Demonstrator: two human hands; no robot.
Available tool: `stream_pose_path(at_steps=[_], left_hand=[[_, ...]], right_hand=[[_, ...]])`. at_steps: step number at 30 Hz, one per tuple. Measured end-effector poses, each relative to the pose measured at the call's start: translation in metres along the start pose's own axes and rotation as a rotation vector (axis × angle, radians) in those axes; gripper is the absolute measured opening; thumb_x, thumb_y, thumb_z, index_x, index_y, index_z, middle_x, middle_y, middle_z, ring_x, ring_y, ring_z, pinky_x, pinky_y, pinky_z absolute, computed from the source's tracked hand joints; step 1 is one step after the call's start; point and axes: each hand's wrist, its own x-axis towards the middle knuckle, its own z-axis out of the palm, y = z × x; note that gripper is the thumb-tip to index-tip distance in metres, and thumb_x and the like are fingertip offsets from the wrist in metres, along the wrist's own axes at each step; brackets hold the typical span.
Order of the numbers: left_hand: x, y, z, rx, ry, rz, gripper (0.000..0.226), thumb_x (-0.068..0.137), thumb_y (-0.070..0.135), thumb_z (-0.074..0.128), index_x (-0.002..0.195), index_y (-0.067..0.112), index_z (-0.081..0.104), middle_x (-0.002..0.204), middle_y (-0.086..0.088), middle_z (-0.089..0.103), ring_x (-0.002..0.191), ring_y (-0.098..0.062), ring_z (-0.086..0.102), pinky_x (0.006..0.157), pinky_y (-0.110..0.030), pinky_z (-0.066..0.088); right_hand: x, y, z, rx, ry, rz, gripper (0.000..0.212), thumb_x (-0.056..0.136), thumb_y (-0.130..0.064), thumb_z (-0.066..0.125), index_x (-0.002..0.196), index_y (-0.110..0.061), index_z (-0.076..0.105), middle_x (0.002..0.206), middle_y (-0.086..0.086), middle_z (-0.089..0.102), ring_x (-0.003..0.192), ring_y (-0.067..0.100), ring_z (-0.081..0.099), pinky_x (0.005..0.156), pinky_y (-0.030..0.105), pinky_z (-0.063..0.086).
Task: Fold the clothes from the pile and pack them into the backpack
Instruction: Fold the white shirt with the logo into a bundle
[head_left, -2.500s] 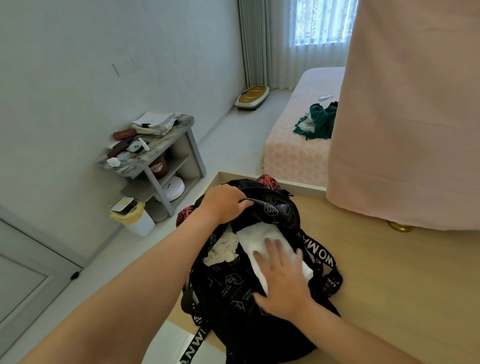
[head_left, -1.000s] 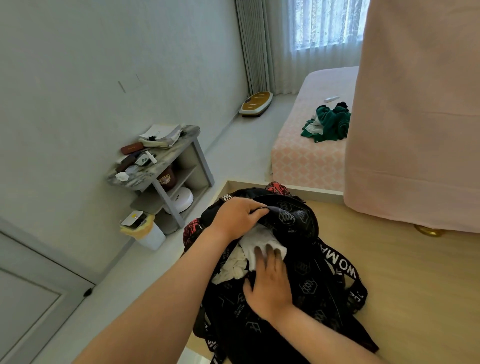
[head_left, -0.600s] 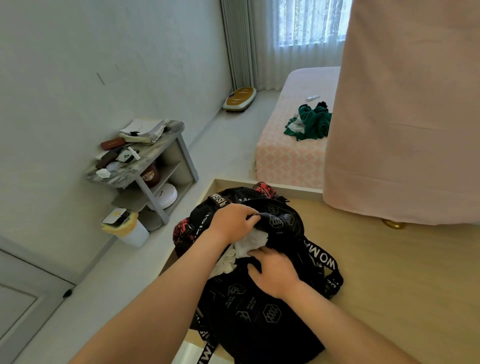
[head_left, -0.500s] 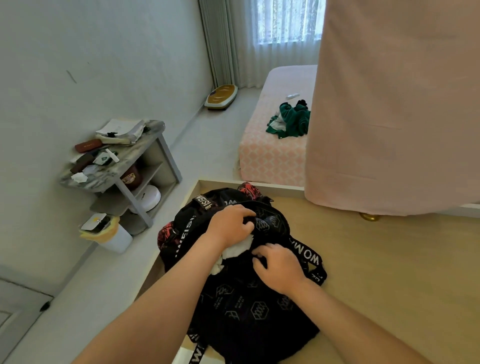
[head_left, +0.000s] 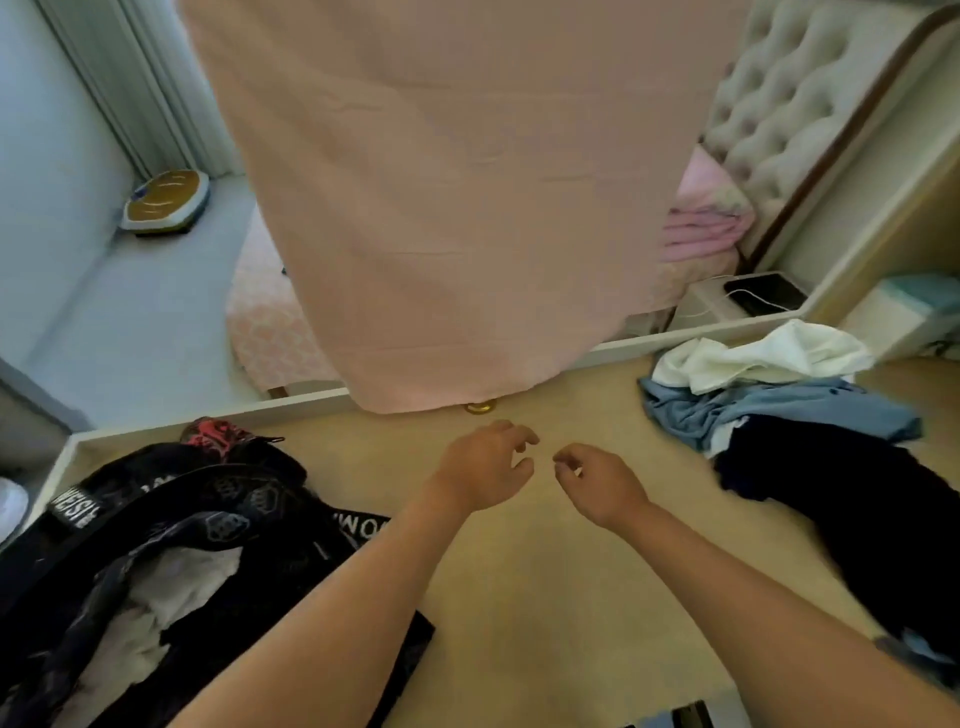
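Black backpack (head_left: 234, 519) lies open, left of my left hand (head_left: 480, 467), with white clothes (head_left: 176, 582) inside. I've got both hands empty, fingers loosely curled, right hand (head_left: 597, 483) just beside the left. Clothes pile (head_left: 779, 410) is right of my right hand: dark, blue and white pieces. Pink sheet (head_left: 467, 208) hangs beyond.

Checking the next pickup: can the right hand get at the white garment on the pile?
Probably yes: the right hand is empty, the white garment lies uncovered, and only bare wooden surface separates them.
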Motion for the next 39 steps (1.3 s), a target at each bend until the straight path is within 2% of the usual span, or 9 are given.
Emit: stream_pose_path(at_steps=[13,19,22,26,30,33,35,37,39], left_hand=[[0.206,0.171,0.111,-0.042,-0.211,0.046,0.041,0.097,0.025,0.050,0.138,0.024,0.049,0.129,0.002,0.058,0.115,-0.022,0.055,0.097,-0.039,0.047],[0.280,0.206,0.140,-0.019,-0.234,0.033,0.053,0.094,0.022,0.053,0.145,0.021,0.038,0.141,-0.002,0.047,0.125,-0.024,0.047,0.092,-0.039,0.046],[0.309,0.214,0.150,-0.028,-0.257,-0.002,0.057,0.097,0.023,0.050,0.149,0.026,0.030,0.148,0.001,0.041,0.129,-0.022,0.045,0.094,-0.037,0.045],[0.330,0.220,0.153,-0.054,-0.232,0.021,0.060,0.095,0.023,0.054,0.150,0.026,0.028,0.150,0.000,0.039,0.129,-0.022,0.047,0.099,-0.037,0.045],[0.338,0.227,0.137,-0.136,-0.110,0.071,0.079,0.088,0.031,0.067,0.152,0.022,0.022,0.153,0.002,0.032,0.137,-0.020,0.032,0.109,-0.035,0.033],[0.333,0.236,0.119,-0.240,-0.012,0.131,0.062,0.088,0.028,0.063,0.144,0.025,0.037,0.143,0.007,0.044,0.129,-0.011,0.039,0.108,-0.030,0.034],[0.327,0.234,0.110,-0.226,0.049,0.102,0.022,0.090,0.016,0.053,0.110,0.024,0.059,0.105,0.005,0.064,0.103,-0.016,0.060,0.085,-0.033,0.051],[0.316,0.222,0.102,-0.219,0.092,0.089,0.022,0.090,0.008,0.046,0.090,0.028,0.056,0.082,0.012,0.059,0.086,-0.016,0.063,0.069,-0.029,0.048],[0.300,0.204,0.091,-0.286,0.107,0.046,0.028,0.090,0.008,0.046,0.096,0.034,0.056,0.088,0.014,0.061,0.087,-0.013,0.061,0.072,-0.030,0.049]], right_hand=[[0.074,0.213,-0.176,-0.348,0.286,0.109,0.032,0.086,-0.017,0.057,0.116,-0.022,0.066,0.126,0.005,0.056,0.117,0.027,0.050,0.096,0.043,0.044],[0.127,0.273,-0.210,-0.365,0.161,0.297,0.068,0.098,-0.025,0.051,0.155,-0.024,0.013,0.164,0.004,-0.009,0.124,0.034,0.047,0.091,0.043,0.048],[0.157,0.286,-0.220,-0.485,0.120,0.360,0.072,0.099,-0.024,0.047,0.156,-0.025,0.003,0.156,0.011,0.020,0.113,0.035,0.055,0.084,0.043,0.048],[0.182,0.289,-0.226,-0.619,0.214,0.413,0.025,0.097,-0.014,0.045,0.116,-0.014,0.061,0.113,0.008,0.061,0.104,0.029,0.058,0.083,0.038,0.043],[0.184,0.266,-0.226,-0.179,0.604,0.120,0.026,0.102,-0.025,0.038,0.087,-0.011,0.056,0.088,0.009,0.058,0.084,0.032,0.054,0.074,0.041,0.039],[0.172,0.227,-0.231,0.119,0.573,-0.028,0.029,0.104,-0.033,0.030,0.084,-0.015,0.043,0.070,0.000,0.052,0.066,0.026,0.052,0.060,0.035,0.034],[0.163,0.208,-0.232,0.146,0.507,-0.164,0.027,0.102,-0.040,0.034,0.087,-0.019,0.042,0.066,-0.005,0.050,0.061,0.021,0.051,0.056,0.033,0.032],[0.158,0.201,-0.230,0.121,0.461,-0.256,0.027,0.094,-0.047,0.054,0.092,-0.021,0.048,0.072,-0.009,0.055,0.063,0.015,0.053,0.056,0.031,0.038],[0.158,0.211,-0.224,-0.018,0.460,-0.267,0.038,0.079,-0.056,0.068,0.099,-0.025,0.058,0.088,-0.011,0.057,0.080,0.014,0.056,0.072,0.030,0.042]])
